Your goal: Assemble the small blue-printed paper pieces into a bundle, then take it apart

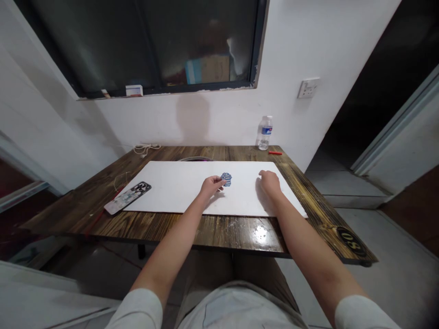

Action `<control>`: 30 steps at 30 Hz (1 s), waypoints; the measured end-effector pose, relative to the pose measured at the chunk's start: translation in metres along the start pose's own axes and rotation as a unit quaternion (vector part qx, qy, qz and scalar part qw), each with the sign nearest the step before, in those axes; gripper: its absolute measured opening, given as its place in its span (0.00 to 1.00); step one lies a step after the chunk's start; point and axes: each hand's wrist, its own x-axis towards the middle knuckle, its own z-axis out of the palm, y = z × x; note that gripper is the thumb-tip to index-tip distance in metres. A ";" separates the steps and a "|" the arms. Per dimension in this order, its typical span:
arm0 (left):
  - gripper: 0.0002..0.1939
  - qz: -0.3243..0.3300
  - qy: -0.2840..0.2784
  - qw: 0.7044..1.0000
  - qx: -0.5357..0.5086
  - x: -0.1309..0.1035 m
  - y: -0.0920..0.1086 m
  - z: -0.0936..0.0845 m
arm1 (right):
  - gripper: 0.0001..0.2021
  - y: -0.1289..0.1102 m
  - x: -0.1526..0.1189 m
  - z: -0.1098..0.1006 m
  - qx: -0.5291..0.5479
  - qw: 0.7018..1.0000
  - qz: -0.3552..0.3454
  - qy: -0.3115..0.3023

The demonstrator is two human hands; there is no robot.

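Note:
My left hand (211, 185) pinches a small flat blue-and-white cutout (227, 178) between thumb and fingers, a little above a white board (178, 187). The cutout has a scalloped outline and a striped pattern; its exact kind is too small to make out. Over the right part of the board is my right hand (270, 183), apart from the cutout. Its fingers are curled in, and whatever they may hold is hidden from this view.
The board lies on a dark wooden table (236, 233). A phone in a patterned case (127, 198) overlaps its left edge. Towards the wall are a white cable (147, 147), a water bottle (265, 133) and a red pen-like stick (275, 153). A round "80" plaque (351, 241) marks the front right corner.

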 end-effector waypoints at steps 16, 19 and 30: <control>0.20 -0.007 0.001 1.000 -0.001 -0.001 0.001 0.002 | 0.20 0.006 0.002 0.007 0.024 0.999 -0.014 0.046; 0.20 -0.007 -0.001 1.000 -0.003 0.000 0.000 0.002 | 0.22 0.010 0.003 0.006 0.022 0.998 -0.003 0.058; 0.19 0.002 0.001 1.000 -0.010 -0.001 -0.002 0.001 | 0.21 0.009 0.005 0.016 0.053 0.998 -0.039 0.020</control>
